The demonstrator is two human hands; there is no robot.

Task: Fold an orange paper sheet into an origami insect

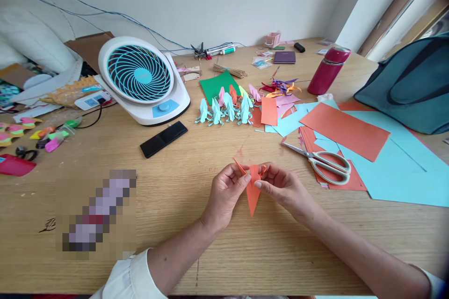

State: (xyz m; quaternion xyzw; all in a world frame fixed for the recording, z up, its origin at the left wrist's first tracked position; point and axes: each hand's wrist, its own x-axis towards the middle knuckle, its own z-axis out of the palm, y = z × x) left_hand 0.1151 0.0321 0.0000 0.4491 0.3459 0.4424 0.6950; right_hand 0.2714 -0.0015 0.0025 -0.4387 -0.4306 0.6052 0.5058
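Note:
Between my two hands is a folded orange paper figure (252,196), its long point hanging down toward me. My left hand (226,189) pinches its left side with thumb and fingers, and a thin folded strip sticks up past the fingertips. On the other side, my right hand (282,187) grips the paper near its top, thumb pressed on the front. Beyond the hands stand several folded light-blue paper figures (229,107) in a group, with pink, orange and yellow-green ones behind. To the right lie open scissors (329,166) on orange paper sheets.
A white fan (140,79) stands at the back left, a black phone-like slab (164,138) before it. Light-blue sheets (403,173), an orange sheet (345,131), a magenta flask (328,72) and a teal bag (410,86) occupy the right. A blurred patch covers something at left.

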